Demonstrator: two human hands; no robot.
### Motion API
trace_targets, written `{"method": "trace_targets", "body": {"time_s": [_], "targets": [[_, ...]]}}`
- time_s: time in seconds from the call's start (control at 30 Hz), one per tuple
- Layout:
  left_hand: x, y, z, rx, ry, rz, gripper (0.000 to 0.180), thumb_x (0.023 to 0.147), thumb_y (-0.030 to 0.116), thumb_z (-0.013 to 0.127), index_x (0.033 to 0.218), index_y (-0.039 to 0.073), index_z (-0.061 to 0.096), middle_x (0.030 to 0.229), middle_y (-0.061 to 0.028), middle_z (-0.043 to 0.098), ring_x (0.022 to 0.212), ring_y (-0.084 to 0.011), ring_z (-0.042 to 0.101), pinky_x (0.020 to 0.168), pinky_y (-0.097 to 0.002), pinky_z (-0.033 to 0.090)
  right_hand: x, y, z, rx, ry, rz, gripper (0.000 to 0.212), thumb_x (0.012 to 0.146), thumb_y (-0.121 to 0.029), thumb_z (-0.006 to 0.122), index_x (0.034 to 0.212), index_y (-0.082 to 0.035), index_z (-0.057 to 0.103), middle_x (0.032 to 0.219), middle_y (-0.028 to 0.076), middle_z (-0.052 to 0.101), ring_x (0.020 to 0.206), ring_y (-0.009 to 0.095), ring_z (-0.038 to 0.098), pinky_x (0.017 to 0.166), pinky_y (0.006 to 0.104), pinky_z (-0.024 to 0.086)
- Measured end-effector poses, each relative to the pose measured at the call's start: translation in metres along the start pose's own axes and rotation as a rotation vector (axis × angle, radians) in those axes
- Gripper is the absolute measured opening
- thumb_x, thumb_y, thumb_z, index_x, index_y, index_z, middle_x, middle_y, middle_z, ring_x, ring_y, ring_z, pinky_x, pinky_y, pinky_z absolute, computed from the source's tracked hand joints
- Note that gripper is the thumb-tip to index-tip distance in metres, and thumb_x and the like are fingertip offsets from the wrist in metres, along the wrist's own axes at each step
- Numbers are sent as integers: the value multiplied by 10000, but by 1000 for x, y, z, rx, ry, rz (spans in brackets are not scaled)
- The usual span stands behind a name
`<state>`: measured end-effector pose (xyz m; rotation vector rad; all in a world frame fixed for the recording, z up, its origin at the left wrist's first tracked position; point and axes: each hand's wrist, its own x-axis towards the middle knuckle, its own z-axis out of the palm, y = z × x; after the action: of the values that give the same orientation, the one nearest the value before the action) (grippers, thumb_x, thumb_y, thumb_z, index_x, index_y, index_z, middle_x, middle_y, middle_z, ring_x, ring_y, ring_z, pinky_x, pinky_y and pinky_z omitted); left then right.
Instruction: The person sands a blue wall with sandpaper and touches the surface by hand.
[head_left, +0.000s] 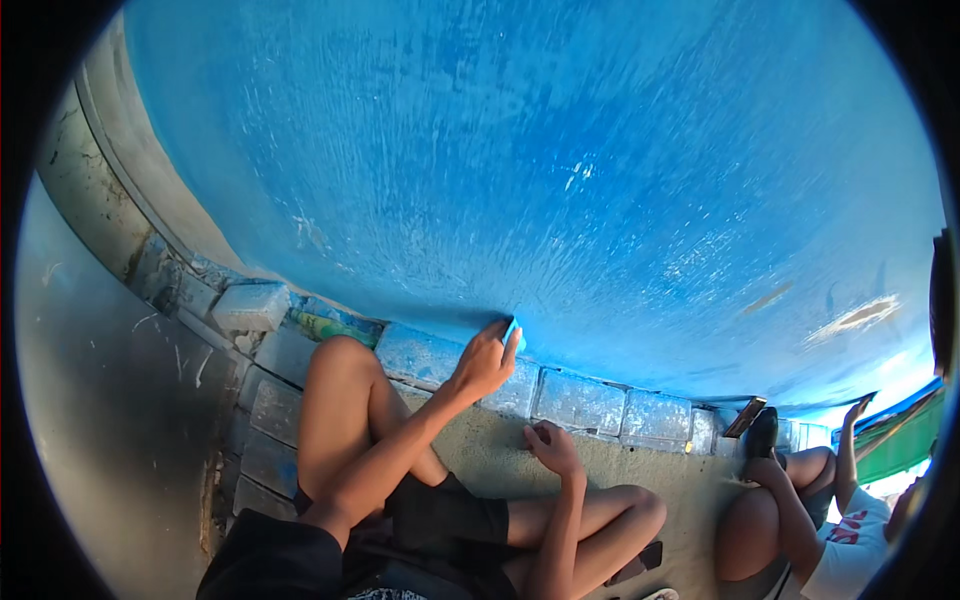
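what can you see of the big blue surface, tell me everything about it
The blue surface looks painted, in streaky lighter and darker blues with whitish flecks. Toward the right are a pale, worn-looking patch and a smaller brownish mark. It spreads above a row of blue-smeared blocks; its bend may come partly from the lens. The left hand holds a thin light-blue piece at its lower part, seemingly against it.

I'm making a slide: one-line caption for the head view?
Left hand holding a light-blue piece at a streaked blue wall, right hand lower.
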<state>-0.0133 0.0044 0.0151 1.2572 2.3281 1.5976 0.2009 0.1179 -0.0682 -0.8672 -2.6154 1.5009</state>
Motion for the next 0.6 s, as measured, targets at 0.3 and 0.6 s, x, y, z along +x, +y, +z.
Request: {"method": "trace_targets", "body": {"time_s": [0.3, 0.6], "targets": [[-13, -43, 12, 110, 152, 125, 347, 1027, 199, 399, 884, -66, 572, 831, -259, 610, 761, -445, 584, 707, -493, 470, 15, -9, 10, -29, -71, 3, 313, 946, -286, 633, 912, 26, 640, 721, 73, 673, 629, 119, 622, 587, 288, 493], [-8, -34, 0, -7, 72, -24, 316, 1017, 176, 435, 869, -58, 587, 806, -261, 609, 735, -433, 589, 663, -484, 469, 9, -19, 3, -11, -93, 35, 311, 951, -285, 626, 928, 24, 637, 728, 78, 678, 636, 117, 627, 587, 284, 489]]}}
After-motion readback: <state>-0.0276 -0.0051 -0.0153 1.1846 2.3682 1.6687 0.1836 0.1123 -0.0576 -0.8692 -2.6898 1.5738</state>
